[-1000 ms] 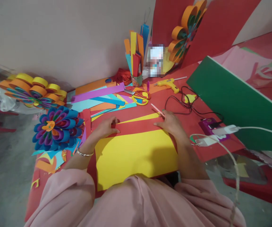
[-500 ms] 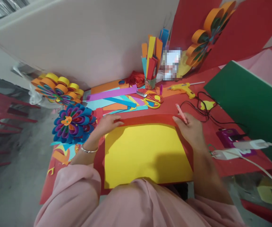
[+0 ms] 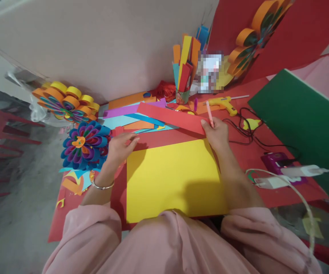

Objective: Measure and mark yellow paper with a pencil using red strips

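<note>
My right hand pinches one end of a red paper strip and also keeps a slim pink pen-like stick upright between its fingers. The strip slants up to the left, over a pile of coloured paper strips. To the left, my left hand holds nothing, its thumb and fingers slightly apart. A yellow paper sheet lies flat on the red table below both hands. Just left of my left hand sits a blue and purple paper flower.
A yellow glue gun with a black cable lies at the back right, near a green board. A cup of paper strips stands by the wall. White plugs and a purple power box are at right. An orange-yellow paper flower is far left.
My left hand has let go of the red strip's left end. My right hand has lifted the strip off the yellow sheet's top edge, and it now tilts up and away.
</note>
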Motion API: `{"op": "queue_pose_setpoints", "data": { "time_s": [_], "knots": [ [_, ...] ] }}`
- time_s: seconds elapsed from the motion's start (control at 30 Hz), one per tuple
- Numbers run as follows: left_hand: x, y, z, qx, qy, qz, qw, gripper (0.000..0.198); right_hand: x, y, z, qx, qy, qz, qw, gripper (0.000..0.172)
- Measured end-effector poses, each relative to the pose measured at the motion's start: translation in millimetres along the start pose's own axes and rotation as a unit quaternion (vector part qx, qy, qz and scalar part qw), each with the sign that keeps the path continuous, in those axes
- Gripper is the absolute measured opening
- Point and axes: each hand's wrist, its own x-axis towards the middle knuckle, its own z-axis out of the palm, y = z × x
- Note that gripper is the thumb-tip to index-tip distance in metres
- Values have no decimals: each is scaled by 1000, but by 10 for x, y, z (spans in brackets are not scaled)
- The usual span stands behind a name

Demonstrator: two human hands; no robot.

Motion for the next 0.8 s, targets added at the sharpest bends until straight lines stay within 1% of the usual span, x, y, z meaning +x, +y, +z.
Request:
{"op": "queue_pose_setpoints", "data": {
  "time_s": [0.1,0.2,0.27,0.3,0.33,0.4,0.43,0.47,0.5,0.53,0.57,0.6,0.63,0.67,0.73,0.8],
  "knots": [
    [-98,32,164,-30,-33,-11,999,29,8,-22,19,-5,-13,13,1000,29],
    [-110,94,245,-81,-30,-19,996,27,-135,-154,-102,-8,-18,-7,1000,26],
    [-102,175,277,-101,-17,-17,995,27,-327,-270,-225,6,-16,-34,999,24],
    [-102,230,296,-103,-15,-8,995,26,-449,-318,-288,14,-9,-34,999,26],
    [-105,292,322,-103,-25,9,994,27,-586,-351,-346,15,1,-29,999,29],
    [-129,427,402,-104,-75,65,990,29,-891,-362,-445,14,30,-18,999,31],
    [-147,491,458,-102,-106,97,984,30,-1053,-339,-485,18,44,-5,999,32],
    [-167,547,523,-94,-133,124,979,31,-1217,-301,-522,22,48,24,998,33],
    [-189,593,594,-77,-154,145,974,33,-1378,-252,-556,28,32,56,998,35],
    [-210,627,668,-54,-167,155,972,39,-1535,-197,-590,37,-10,68,997,35],
    [-231,650,740,-28,-176,155,972,50,-1684,-141,-627,48,-46,67,996,34],
    [-249,665,805,-5,-183,146,972,62,-1822,-86,-666,50,-69,61,995,32],
    [-266,674,859,13,-190,131,973,70,-1946,-33,-708,49,-86,53,994,30],
    [-282,681,898,23,-196,116,973,75,-2056,18,-751,45,-99,47,993,28],
    [-304,699,930,24,-203,93,974,75,-2227,118,-836,26,-100,49,993,27],
    [-306,724,917,8,-204,79,976,72,-2336,221,-905,6,-88,65,994,30]
  ]
}}
